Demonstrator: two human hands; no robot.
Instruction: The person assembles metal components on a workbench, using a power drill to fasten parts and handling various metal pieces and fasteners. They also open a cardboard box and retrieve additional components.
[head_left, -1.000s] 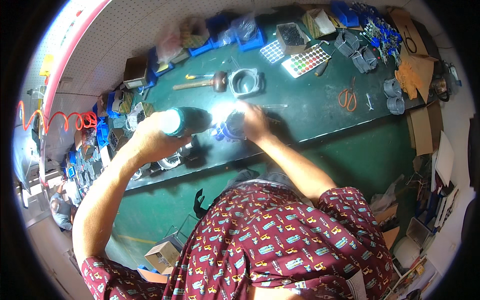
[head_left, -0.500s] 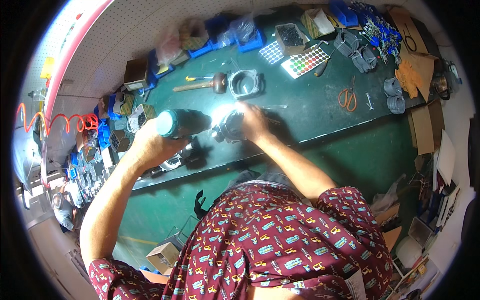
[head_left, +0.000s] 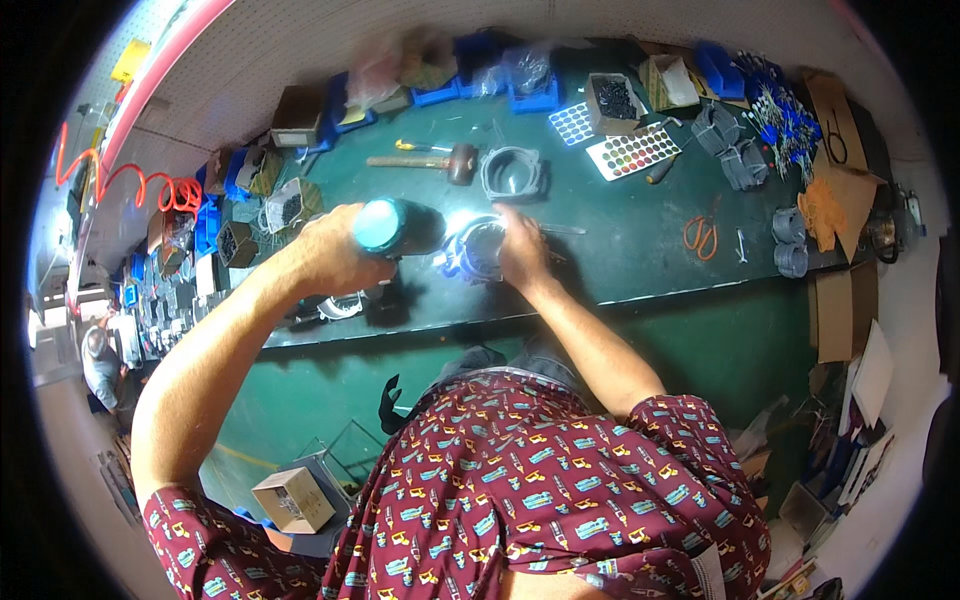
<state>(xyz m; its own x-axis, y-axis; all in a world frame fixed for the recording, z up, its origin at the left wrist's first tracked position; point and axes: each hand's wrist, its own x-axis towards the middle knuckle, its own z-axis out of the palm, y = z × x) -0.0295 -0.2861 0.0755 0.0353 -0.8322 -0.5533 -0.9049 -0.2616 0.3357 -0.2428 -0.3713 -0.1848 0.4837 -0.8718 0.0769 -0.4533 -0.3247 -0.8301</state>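
A teal-and-black power driver (head_left: 383,227) is gripped in my left hand (head_left: 335,252), its fingers wrapped round the handle. The driver's front end points right, toward a round grey housing (head_left: 480,250) low over the bench. My right hand (head_left: 522,248) grasps the housing's right side. Bright light from the tool washes out the housing's left side, so where the tip meets it cannot be made out. Beyond the housing lies a grey ring-shaped part (head_left: 487,178). Just left of that ring is a mallet (head_left: 461,165) with a wooden handle.
Another ring-shaped part (head_left: 342,307) sits by the bench's front edge, under my left forearm. Orange-handled scissors (head_left: 700,240) and sticker sheets (head_left: 633,154) lie to the right. Blue bins (head_left: 535,97) and small boxes line the back. A co-worker (head_left: 100,362) is at far left.
The whole view has shifted a little. My left hand has brought the driver slightly right, closer to the housing. The housing appears turned, showing more of its round opening. Both hands keep their hold.
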